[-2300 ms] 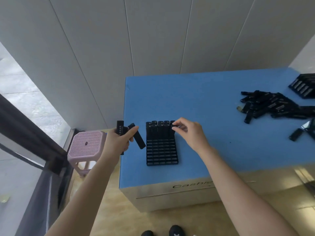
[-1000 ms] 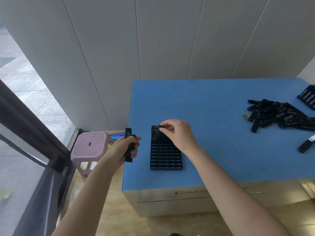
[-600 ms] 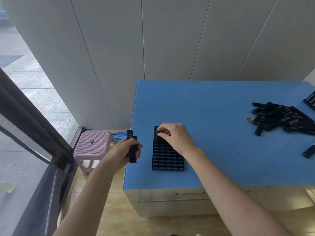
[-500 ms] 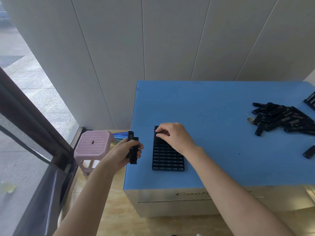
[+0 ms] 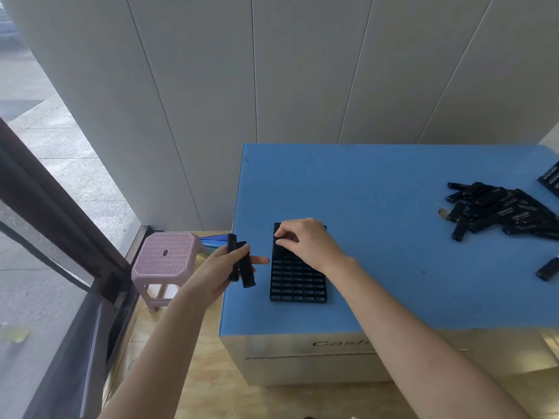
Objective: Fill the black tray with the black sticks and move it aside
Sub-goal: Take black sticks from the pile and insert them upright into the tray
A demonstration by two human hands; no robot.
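Note:
The black grid tray (image 5: 298, 282) lies near the front left corner of the blue table (image 5: 378, 207). My right hand (image 5: 305, 241) covers the tray's far end, its curled fingertips on a black stick at the far left slot. The sticks standing in the far rows are mostly hidden under that hand. My left hand (image 5: 225, 266) hovers just left of the tray and grips two black sticks (image 5: 242, 263) upright, index finger pointing toward the tray. A pile of loose black sticks (image 5: 496, 213) lies at the right of the table.
A single stick (image 5: 547, 269) lies near the right edge, and another dark tray (image 5: 552, 178) pokes in at the far right. A pink stool (image 5: 166, 260) stands on the floor left of the table, beside a dark window frame. A wall closes the back.
My right hand stayed on the tray's far left end, pressing a stick there. My left hand shifted the two sticks slightly toward the tray and stretched its index finger out.

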